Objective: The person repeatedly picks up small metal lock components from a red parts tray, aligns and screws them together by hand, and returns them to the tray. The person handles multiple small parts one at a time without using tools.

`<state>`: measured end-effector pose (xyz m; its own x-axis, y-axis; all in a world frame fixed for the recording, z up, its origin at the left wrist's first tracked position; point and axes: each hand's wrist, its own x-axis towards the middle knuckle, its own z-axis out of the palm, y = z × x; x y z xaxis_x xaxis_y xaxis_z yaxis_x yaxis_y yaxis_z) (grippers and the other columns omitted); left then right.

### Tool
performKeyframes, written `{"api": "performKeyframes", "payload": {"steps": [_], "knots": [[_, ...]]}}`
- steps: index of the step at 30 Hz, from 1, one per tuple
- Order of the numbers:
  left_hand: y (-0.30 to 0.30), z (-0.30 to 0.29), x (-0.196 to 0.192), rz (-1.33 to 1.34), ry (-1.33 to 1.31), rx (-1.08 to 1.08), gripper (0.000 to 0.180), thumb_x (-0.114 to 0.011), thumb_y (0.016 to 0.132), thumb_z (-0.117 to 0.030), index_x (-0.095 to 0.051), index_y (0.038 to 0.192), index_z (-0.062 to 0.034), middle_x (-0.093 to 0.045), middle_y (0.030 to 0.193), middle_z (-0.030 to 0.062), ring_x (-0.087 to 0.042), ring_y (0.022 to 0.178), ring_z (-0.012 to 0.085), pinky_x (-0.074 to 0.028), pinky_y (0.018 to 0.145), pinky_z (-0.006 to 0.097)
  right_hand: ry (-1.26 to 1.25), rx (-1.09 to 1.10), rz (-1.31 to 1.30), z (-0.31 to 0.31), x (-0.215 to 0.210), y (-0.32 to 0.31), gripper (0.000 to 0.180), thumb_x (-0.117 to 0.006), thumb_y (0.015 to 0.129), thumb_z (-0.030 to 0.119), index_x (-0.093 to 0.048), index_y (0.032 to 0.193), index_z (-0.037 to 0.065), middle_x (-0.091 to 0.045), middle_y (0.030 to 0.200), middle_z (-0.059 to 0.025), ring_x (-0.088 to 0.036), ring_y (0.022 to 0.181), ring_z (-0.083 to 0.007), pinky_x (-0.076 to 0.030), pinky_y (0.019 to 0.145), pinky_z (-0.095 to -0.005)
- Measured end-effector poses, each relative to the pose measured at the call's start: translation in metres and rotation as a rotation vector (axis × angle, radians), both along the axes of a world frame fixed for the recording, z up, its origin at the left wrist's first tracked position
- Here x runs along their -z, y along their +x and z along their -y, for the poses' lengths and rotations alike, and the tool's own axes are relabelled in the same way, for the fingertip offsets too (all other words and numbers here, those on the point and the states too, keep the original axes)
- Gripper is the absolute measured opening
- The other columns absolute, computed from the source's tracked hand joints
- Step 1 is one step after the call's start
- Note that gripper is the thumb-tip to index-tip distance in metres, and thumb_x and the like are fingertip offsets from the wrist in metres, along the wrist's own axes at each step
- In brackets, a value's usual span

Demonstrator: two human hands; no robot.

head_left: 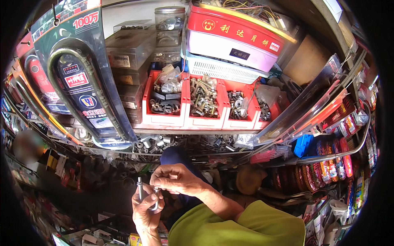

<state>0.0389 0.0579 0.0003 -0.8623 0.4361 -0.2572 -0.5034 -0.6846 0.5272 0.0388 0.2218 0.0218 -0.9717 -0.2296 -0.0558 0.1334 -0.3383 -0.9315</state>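
Note:
My left hand (144,208) is closed around a shiny metal piece that looks like a U-bolt (140,190). One of its ends points upward, with a nut-like collar near the tip. Part of its bend shows below my left fingers; the rest is covered by them. From the right, my right hand (176,179) reaches across with thumb and fingers pinched at the top of the other leg. Those fingertips hide most of what they grip there, perhaps a nut. Both hands are above my lap, in front of the shelf.
Red bins (164,119) of bolts, nuts and fittings stand on the shelf ahead, below a stacked red box (238,30). Packaged cable locks (88,98) hang at left. Loose metal parts (158,143) fill a lower ledge. A bent metal rail (328,158) crosses at right.

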Motion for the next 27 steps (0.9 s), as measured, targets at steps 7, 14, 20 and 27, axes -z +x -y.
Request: {"api": "performKeyframes", "payload": {"steps": [7, 14, 20, 27], "knots": [[0.0, -0.001, -0.003, 0.005, 0.001, 0.002, 0.021, -0.072, 0.073, 0.001, -0.051, 0.077, -0.0007, -0.059, 0.07, 0.0143, -0.055, 0.048, 0.0171, -0.039, 0.04, 0.021, 0.082, 0.037, -0.118, 0.002, 0.017, -0.003, 0.02, -0.063, 0.092, 0.024, -0.064, 0.094, 0.004, -0.056, 0.071, 0.0052, -0.042, 0.057, 0.0003, -0.032, 0.046, -0.0179], [-0.001, -0.001, -0.003, -0.015, -0.011, 0.02, 0.018, -0.067, 0.076, -0.001, -0.049, 0.078, -0.0012, -0.058, 0.071, 0.0148, -0.053, 0.049, 0.015, -0.043, 0.043, 0.022, 0.095, -0.013, 0.023, -0.007, 0.004, -0.001, 0.02, -0.062, 0.092, 0.023, -0.064, 0.095, 0.003, -0.056, 0.072, 0.0047, -0.042, 0.056, -0.0004, -0.032, 0.047, -0.0175], [0.001, 0.001, 0.0, 0.0, 0.014, 0.017, 0.022, -0.071, 0.074, 0.0, -0.05, 0.079, -0.0007, -0.06, 0.071, 0.0159, -0.055, 0.049, 0.0185, -0.037, 0.041, 0.022, 0.027, -0.087, 0.007, -0.011, 0.001, 0.0, 0.02, -0.058, 0.094, 0.021, -0.063, 0.1, 0.002, -0.056, 0.071, 0.0031, -0.045, 0.054, -0.0029, -0.034, 0.047, -0.0184], [0.001, -0.003, 0.002, -0.022, -0.014, -0.002, 0.023, -0.072, 0.072, 0.0, -0.05, 0.08, -0.0005, -0.06, 0.072, 0.0156, -0.055, 0.049, 0.0189, -0.037, 0.041, 0.022, 0.318, 0.037, -0.069, -0.007, 0.008, -0.002, 0.015, -0.067, 0.089, 0.018, -0.063, 0.093, 0.003, -0.056, 0.074, 0.0035, -0.043, 0.057, -0.0004, -0.035, 0.05, -0.0173]]}}
